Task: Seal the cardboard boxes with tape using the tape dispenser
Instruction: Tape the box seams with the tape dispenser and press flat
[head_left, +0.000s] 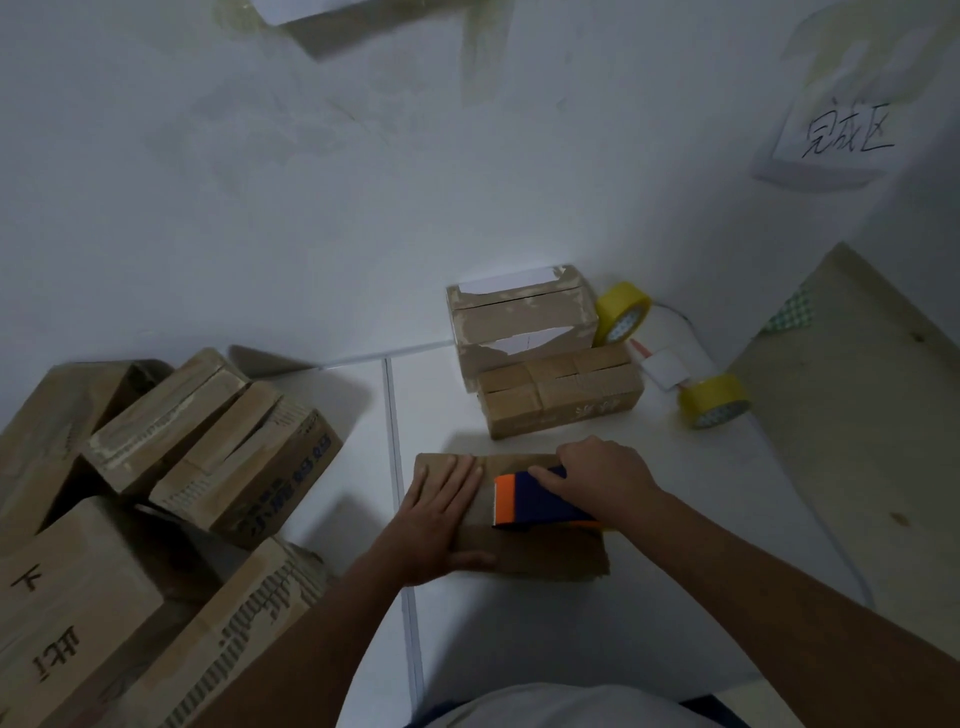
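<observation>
Cardboard, light and fairly stiff: flat box (511, 514) lying on the white floor (519, 623), just in front of the knees, between a heap of boxes (156, 467) on the left and two stacked boxes (540, 353) behind. Likely to skid on the smooth tiles under a pulled strip, so needs pinning from above. Flaps probably springy, top panel apt to dent under hard pressure; worn, ragged edges, torn at the near right corner. Best held by a flat palm on the top face, close to the seam, not by the edges.

Head view, hands in turn. Left hand (441, 512) spread flat, fingers straight and together, palm pressing the left part of the box top, thumb along the near edge. Right hand (597, 480) curled round the tape dispenser (535, 501), fingers wrapped over its dark blue body, orange front end pointing left and resting on the box top just beside the left fingertips. Tape strip itself too faint to make out. Two yellow tape rolls (714, 400) lying well apart, near the wall.
</observation>
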